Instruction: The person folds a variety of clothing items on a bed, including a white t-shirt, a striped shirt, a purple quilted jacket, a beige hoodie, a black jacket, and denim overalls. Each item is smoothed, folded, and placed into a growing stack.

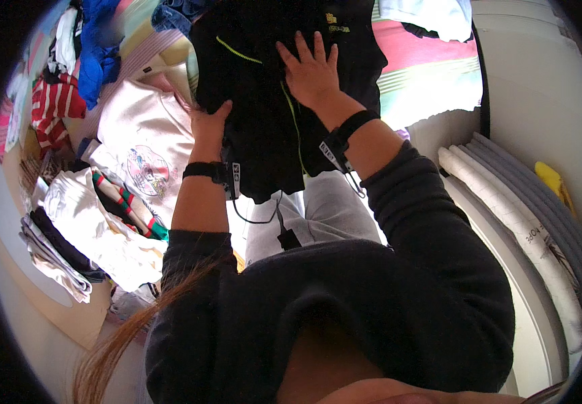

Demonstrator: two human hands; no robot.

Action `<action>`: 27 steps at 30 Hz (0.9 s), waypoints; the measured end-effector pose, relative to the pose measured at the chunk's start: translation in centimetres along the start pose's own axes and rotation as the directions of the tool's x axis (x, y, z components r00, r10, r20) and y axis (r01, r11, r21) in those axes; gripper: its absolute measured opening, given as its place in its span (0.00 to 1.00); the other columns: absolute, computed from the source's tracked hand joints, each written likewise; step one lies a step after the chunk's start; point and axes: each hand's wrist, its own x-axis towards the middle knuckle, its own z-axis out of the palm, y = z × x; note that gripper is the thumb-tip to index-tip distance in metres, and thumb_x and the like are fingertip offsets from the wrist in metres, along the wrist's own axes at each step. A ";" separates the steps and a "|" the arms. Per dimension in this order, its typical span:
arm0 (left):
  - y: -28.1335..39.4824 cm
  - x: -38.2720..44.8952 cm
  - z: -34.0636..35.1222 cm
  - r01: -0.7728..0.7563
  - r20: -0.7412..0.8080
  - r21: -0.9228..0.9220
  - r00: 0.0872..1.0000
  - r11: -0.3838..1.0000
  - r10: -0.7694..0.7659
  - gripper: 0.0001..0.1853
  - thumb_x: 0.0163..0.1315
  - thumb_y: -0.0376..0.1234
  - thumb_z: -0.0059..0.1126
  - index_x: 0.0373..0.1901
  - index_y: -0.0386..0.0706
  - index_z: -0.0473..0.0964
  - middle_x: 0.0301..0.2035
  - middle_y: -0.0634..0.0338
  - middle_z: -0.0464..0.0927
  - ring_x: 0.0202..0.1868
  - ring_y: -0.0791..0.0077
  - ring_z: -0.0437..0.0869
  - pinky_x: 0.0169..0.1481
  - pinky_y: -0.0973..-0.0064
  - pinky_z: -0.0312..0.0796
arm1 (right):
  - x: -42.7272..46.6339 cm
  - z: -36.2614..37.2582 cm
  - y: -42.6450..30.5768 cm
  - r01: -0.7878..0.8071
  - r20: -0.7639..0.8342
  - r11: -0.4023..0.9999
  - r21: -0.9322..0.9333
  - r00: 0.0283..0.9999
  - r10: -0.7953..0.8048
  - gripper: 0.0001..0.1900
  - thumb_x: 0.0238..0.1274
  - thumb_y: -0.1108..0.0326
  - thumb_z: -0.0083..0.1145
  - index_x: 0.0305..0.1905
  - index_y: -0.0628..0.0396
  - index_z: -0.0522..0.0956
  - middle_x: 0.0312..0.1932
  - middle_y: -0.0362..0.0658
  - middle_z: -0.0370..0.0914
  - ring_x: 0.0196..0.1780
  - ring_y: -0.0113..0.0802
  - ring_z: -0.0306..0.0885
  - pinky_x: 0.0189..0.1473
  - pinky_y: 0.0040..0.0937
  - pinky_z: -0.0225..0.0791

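A black zip-up garment [255, 116] with yellow-green zips and a small yellow emblem at its upper right is spread out in front of me. My left hand [208, 123] grips its left edge, the thumb on top and the fingers hidden behind the cloth. Flat on the front of the garment, beside the long zip, rests my right hand [313, 76] with its fingers spread. A pale pink top [144, 131] with a printed round picture lies just left of my left hand. Black straps with small devices circle both wrists.
Folded clothes, among them a white garment [101, 222], are piled at the left. Beyond lie a red-and-white striped garment [58, 108] and a blue garment [94, 55] on a striped bedspread [407, 55]. Stacked grey and white boards or folded pads [528, 222] stand at right. A cable hangs below my wrists.
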 end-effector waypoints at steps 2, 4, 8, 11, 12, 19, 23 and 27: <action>1.4 -1.6 -0.7 0.132 0.184 -0.259 0.979 0.957 -0.085 0.40 0.45 0.34 0.65 0.60 0.35 0.56 0.50 0.45 0.69 0.49 0.58 0.74 0.53 0.67 0.67 | -0.4 -0.2 -0.9 0.015 -0.069 1.000 -0.005 0.998 -0.015 0.29 0.64 0.60 0.40 0.69 0.38 0.48 0.70 0.47 0.43 0.72 0.52 0.33 0.67 0.59 0.32; 3.8 -3.7 -0.9 0.293 0.302 -0.457 0.939 0.840 -0.163 0.38 0.47 0.29 0.61 0.61 0.38 0.55 0.51 0.48 0.69 0.49 0.60 0.73 0.53 0.68 0.68 | -1.0 0.0 -1.7 0.061 -0.142 0.987 0.149 0.989 -0.040 0.31 0.61 0.64 0.43 0.69 0.46 0.49 0.70 0.50 0.43 0.73 0.51 0.33 0.68 0.56 0.33; 9.7 -7.7 0.1 -0.241 0.221 -0.170 0.936 0.956 0.275 0.39 0.45 0.24 0.51 0.63 0.39 0.50 0.53 0.48 0.67 0.53 0.59 0.71 0.56 0.69 0.66 | -1.4 1.0 -1.0 0.000 0.016 0.864 0.504 1.000 -0.009 0.32 0.55 0.67 0.50 0.67 0.47 0.55 0.67 0.53 0.50 0.71 0.49 0.42 0.68 0.47 0.41; 13.5 -9.8 5.4 -0.601 0.360 -0.049 0.734 0.798 0.575 0.40 0.43 0.25 0.47 0.64 0.32 0.47 0.57 0.39 0.60 0.61 0.51 0.62 0.65 0.66 0.55 | -1.1 1.0 2.0 -0.174 0.169 0.179 0.968 0.985 0.040 0.27 0.59 0.66 0.47 0.65 0.53 0.59 0.66 0.53 0.53 0.68 0.51 0.52 0.68 0.41 0.46; 14.6 -10.6 8.5 -0.734 0.314 -0.016 0.641 0.679 0.701 0.42 0.43 0.25 0.48 0.64 0.32 0.45 0.56 0.36 0.59 0.59 0.47 0.63 0.65 0.63 0.56 | -1.8 0.6 3.6 -0.362 0.369 -0.178 0.915 0.929 0.008 0.25 0.62 0.61 0.41 0.64 0.53 0.60 0.62 0.52 0.59 0.64 0.49 0.57 0.65 0.40 0.51; 14.8 -12.6 15.9 -0.710 0.532 -0.192 0.505 0.678 0.679 0.32 0.51 0.29 0.51 0.61 0.37 0.54 0.53 0.36 0.61 0.54 0.41 0.65 0.61 0.60 0.58 | -8.6 -2.9 13.4 -0.345 0.682 -0.778 0.525 0.717 0.142 0.28 0.67 0.46 0.25 0.62 0.52 0.61 0.52 0.47 0.72 0.53 0.40 0.70 0.56 0.36 0.61; 10.1 -10.8 11.3 -0.762 0.389 0.074 0.616 0.643 0.685 0.24 0.49 0.24 0.51 0.52 0.41 0.67 0.56 0.46 0.62 0.58 0.46 0.61 0.63 0.59 0.55 | -12.6 -2.8 11.4 -0.487 0.518 -0.203 0.849 0.843 0.146 0.34 0.59 0.50 0.51 0.64 0.58 0.56 0.53 0.50 0.70 0.56 0.40 0.67 0.58 0.37 0.58; 8.6 -11.3 10.0 -0.752 0.451 0.245 0.648 0.612 0.614 0.24 0.51 0.26 0.50 0.53 0.43 0.67 0.59 0.46 0.58 0.60 0.41 0.55 0.63 0.52 0.53 | -13.8 -1.0 9.1 -0.433 0.275 0.357 0.828 0.867 0.415 0.27 0.54 0.54 0.58 0.53 0.62 0.65 0.43 0.57 0.74 0.48 0.49 0.73 0.49 0.36 0.64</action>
